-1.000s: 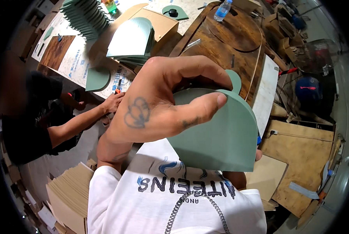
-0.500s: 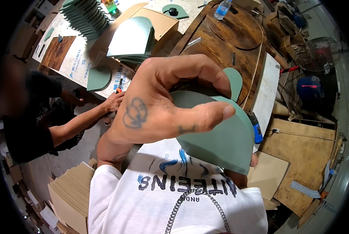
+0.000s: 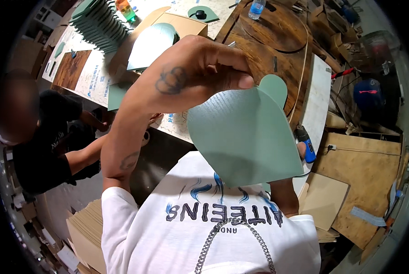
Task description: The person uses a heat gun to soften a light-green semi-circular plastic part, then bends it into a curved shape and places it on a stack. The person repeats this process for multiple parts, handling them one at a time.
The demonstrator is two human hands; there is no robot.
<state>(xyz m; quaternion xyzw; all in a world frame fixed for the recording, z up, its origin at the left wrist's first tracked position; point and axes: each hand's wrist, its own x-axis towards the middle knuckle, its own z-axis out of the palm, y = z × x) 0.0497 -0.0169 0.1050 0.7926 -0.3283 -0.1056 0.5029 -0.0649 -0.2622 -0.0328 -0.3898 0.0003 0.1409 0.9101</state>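
In front of my chest is a smooth green panel (image 3: 243, 137) with a curved edge, tilted toward me. My left hand (image 3: 197, 71) is closed at its upper edge, thumb and fingertips pinched together there. My right hand (image 3: 301, 150) grips the panel's right edge; only part of the thumb shows, the other fingers are hidden behind. A smaller rounded green piece (image 3: 274, 90) sticks up behind the panel; whether it is joined to it I cannot tell.
A tall stack of green pieces (image 3: 95, 25) and a shiny pile of panels (image 3: 152, 45) stand on the table. A bottle (image 3: 256, 9) stands on the brown wooden board (image 3: 259, 57). A blue-black tool (image 3: 306, 144) lies right. Another person (image 3: 53, 132) is at left; cardboard sheets (image 3: 88, 233) stand lower left.
My left thumb and fingers have closed from a wide curve into a pinch, and the hand has moved up and away from me. The panel has tilted and shows more of its face.
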